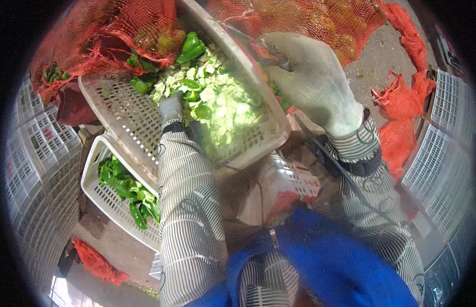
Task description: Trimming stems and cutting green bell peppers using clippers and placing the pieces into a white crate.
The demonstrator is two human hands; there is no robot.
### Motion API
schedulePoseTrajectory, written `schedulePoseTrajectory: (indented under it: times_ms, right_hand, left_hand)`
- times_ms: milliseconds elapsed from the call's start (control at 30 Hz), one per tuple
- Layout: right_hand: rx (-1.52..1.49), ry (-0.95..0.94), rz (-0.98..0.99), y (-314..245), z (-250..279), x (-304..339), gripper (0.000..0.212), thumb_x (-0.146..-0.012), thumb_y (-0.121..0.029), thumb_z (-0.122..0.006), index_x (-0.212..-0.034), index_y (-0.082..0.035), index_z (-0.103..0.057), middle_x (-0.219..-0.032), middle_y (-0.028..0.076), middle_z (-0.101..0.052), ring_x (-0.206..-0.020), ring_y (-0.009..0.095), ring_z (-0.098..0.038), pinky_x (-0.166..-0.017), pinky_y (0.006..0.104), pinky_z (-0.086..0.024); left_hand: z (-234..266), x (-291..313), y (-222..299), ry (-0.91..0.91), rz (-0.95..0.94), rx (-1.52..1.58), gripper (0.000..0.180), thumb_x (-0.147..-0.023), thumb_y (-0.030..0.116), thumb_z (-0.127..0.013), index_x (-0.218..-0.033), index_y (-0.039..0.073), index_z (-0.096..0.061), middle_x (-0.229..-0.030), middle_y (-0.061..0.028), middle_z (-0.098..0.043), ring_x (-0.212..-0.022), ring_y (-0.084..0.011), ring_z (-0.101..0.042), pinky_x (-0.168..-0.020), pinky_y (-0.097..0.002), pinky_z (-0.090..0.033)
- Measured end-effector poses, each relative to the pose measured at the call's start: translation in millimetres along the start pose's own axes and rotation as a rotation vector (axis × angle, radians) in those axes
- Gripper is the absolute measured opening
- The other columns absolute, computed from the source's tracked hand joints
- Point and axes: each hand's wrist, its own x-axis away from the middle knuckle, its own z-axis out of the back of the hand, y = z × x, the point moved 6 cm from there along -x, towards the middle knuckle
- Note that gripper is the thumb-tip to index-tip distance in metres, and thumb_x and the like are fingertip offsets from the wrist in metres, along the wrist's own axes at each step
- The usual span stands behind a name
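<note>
My left hand [171,105], in a grey glove, reaches into a large pale plastic crate [126,113]. It is beside a heap of pale green cut pieces [225,105] and a green pepper [191,86]; its fingers do not show clearly. A whole green pepper [191,48] lies at the far side of the heap. Over the crate's right rim, close to the camera, is my right hand [312,77] in a whitish glove. Its fingers are curled, with dark and reddish material by their tips; what they hold is hidden.
Red mesh sacks [140,30] lie over the crate's far left end, and a full mesh sack [320,20] lies beyond it. A smaller white basket [102,197] with green peppers [120,179] stands at the left. Stacked crates [40,179] flank me; red netting [399,138] lies right.
</note>
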Motion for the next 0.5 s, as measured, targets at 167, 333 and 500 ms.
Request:
schedulePoseTrajectory:
  times_ms: [167, 333, 500]
  right_hand:
    - [0.028, -0.114, -0.102, 13, 5, -4, 0.034, -0.079, -0.017, -0.066, -0.109, -0.001, -0.063, -0.095, 0.021, -0.064, -0.086, 0.033, -0.065, -0.073, 0.0384, -0.051]
    - [-0.075, -0.074, -0.043, 3, -5, 8, 0.03, -0.08, -0.018, -0.062, -0.105, -0.001, -0.063, -0.09, 0.022, -0.063, -0.083, 0.038, -0.062, -0.071, 0.0418, -0.049]
    - [-0.26, 0.078, 0.079, -31, -20, 17, 0.028, -0.081, -0.024, -0.057, -0.094, 0.0, -0.065, -0.08, 0.02, -0.064, -0.076, 0.038, -0.063, -0.072, 0.0449, -0.049]
  left_hand:
    - [-27, 1, -7, 0.028, 0.192, 0.167, 0.04, -0.076, 0.011, -0.071, -0.109, -0.004, -0.054, -0.074, -0.0138, -0.066, -0.066, -0.0216, -0.064, -0.048, -0.0329, -0.05]
    - [35, 45, 108, 0.095, -0.071, 0.375, 0.046, -0.073, 0.007, -0.063, -0.117, -0.003, -0.054, -0.081, -0.0116, -0.064, -0.067, -0.0225, -0.061, -0.064, -0.0313, -0.051]
    - [132, 146, 222, 0.527, -0.44, 0.324, 0.045, -0.078, 0.005, -0.058, -0.122, -0.005, -0.053, -0.118, -0.0173, -0.056, -0.095, -0.0211, -0.06, -0.077, -0.027, -0.049]
